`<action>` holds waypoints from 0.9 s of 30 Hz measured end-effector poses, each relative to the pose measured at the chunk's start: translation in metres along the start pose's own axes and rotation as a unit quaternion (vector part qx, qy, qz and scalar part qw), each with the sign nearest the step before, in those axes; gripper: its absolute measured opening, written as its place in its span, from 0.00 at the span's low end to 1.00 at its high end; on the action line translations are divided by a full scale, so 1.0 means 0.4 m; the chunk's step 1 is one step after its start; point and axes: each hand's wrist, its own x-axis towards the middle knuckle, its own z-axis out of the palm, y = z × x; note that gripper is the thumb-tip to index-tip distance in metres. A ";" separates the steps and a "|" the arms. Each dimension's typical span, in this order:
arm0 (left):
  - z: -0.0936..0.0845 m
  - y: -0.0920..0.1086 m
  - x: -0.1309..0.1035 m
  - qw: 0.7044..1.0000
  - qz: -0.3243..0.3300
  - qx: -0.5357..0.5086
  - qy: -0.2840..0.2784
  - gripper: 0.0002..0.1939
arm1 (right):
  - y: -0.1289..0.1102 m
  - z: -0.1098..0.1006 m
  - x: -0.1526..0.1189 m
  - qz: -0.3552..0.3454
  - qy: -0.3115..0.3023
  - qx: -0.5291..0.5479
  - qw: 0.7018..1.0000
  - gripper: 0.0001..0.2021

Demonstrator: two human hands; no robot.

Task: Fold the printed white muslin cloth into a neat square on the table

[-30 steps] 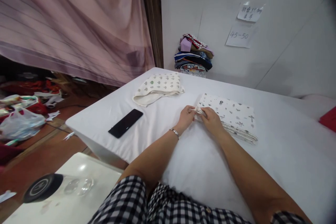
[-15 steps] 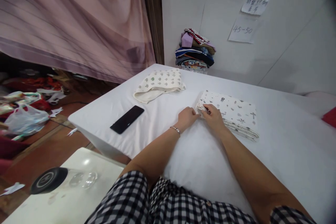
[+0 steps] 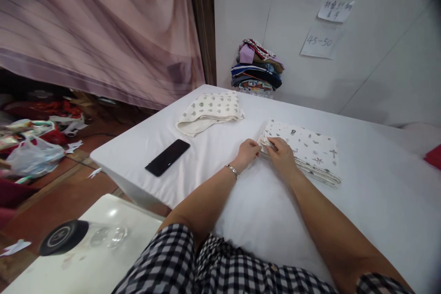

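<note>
A folded white cloth (image 3: 306,142) with small grey and dark prints lies in several layers on the white-covered table (image 3: 365,202). At its near left corner, my left hand (image 3: 248,152) pinches the edge between thumb and fingers. My right hand (image 3: 281,154) grips the same corner just to the right, fingers closed over the bunched layers. What lies under the right fingers is hidden. Farther left rests a second folded cloth (image 3: 213,108), cream with rows of grey-green prints, its near left part loosely turned over; neither hand touches it.
A black phone (image 3: 167,157) lies on the table's left part. Behind the table rises a stack of folded clothes (image 3: 257,69) against the wall. At lower left, a white stand (image 3: 113,211) holds a dark round object (image 3: 64,236) and a clear container (image 3: 115,236).
My left hand has shifted slightly at the cloth's corner. The right hand keeps its hold, and the cloth lies as before. The whole view has moved a little.
</note>
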 end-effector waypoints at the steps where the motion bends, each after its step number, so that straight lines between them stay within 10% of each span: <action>1: 0.001 0.001 0.000 1.000 -0.012 -0.027 0.002 0.05 | -0.001 0.001 -0.001 -0.005 -0.003 -0.006 1.000 0.12; 11: -0.008 0.010 0.001 0.998 0.004 -0.065 0.001 0.16 | -0.005 0.005 -0.002 -0.022 -0.060 -0.046 0.997 0.15; 18: -0.053 -0.004 0.018 0.969 0.095 0.210 0.086 0.04 | 0.007 0.011 -0.002 0.047 -0.009 0.015 0.999 0.13; 27: -0.034 -0.001 -0.004 0.927 0.122 0.352 0.039 0.08 | 0.006 0.016 -0.005 0.047 0.011 0.023 0.999 0.13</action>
